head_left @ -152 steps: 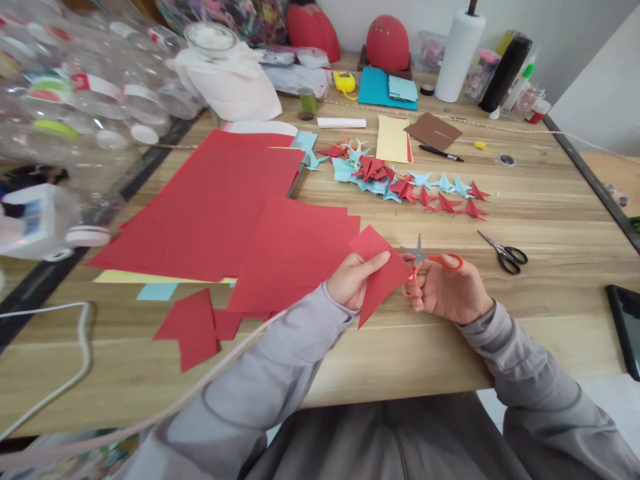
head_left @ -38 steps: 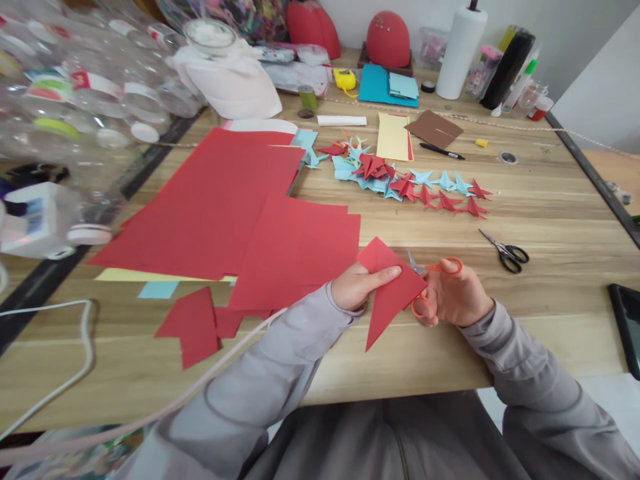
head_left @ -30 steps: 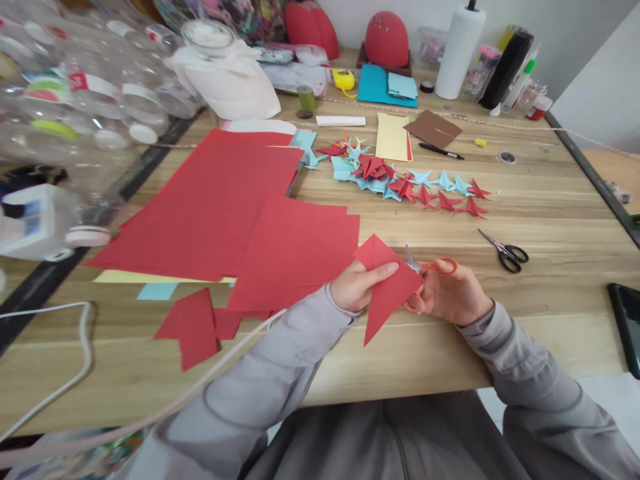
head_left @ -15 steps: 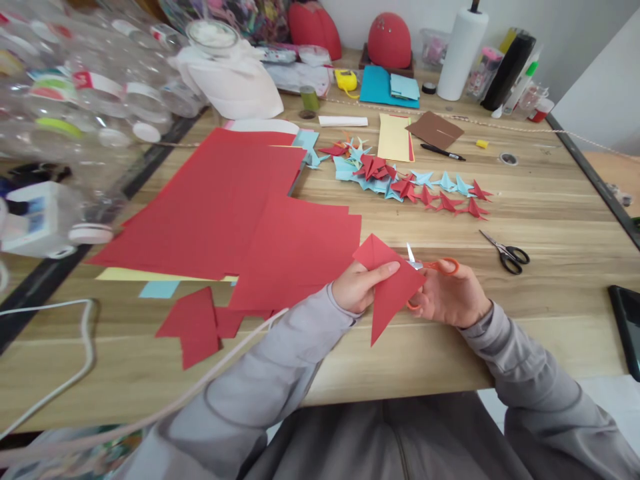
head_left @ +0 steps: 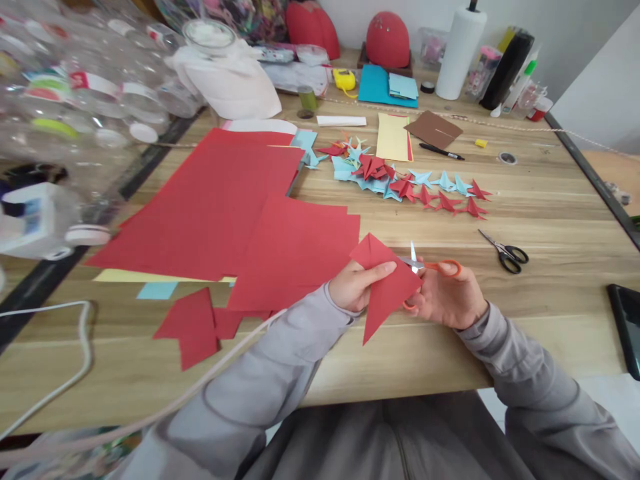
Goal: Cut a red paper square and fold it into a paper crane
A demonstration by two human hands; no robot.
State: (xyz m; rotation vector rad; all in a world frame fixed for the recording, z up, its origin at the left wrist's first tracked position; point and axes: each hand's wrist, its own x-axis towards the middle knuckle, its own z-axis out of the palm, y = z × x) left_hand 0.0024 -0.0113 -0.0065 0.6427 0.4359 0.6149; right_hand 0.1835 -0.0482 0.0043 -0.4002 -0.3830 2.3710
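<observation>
My left hand (head_left: pixel 354 285) pinches a creased piece of red paper (head_left: pixel 389 293), with the thumb lying on top of it. Fingers of my right hand (head_left: pixel 450 297) are in the orange handles of a pair of scissors (head_left: pixel 443 268). The scissor blades are apart at the paper's upper right edge; part of the lower handle is hidden behind the paper. Large red sheets (head_left: pixel 295 257) lie stacked left of my hands. Smaller red paper pieces (head_left: pixel 197 330) rest nearer the front edge.
Folded red and light blue paper cranes (head_left: pixel 403 187) lie in a cluster beyond my hands. Black-handled scissors (head_left: pixel 509 256) sit to the right, and a phone (head_left: pixel 625 327) at the right edge. Plastic bottles (head_left: pixel 95 87) crowd the left. A white cable (head_left: pixel 84 340) loops at front left.
The red paper has tilted slightly, its lower tip swinging left. The scissor blades have shifted a little relative to the paper's edge, and more of them shows.
</observation>
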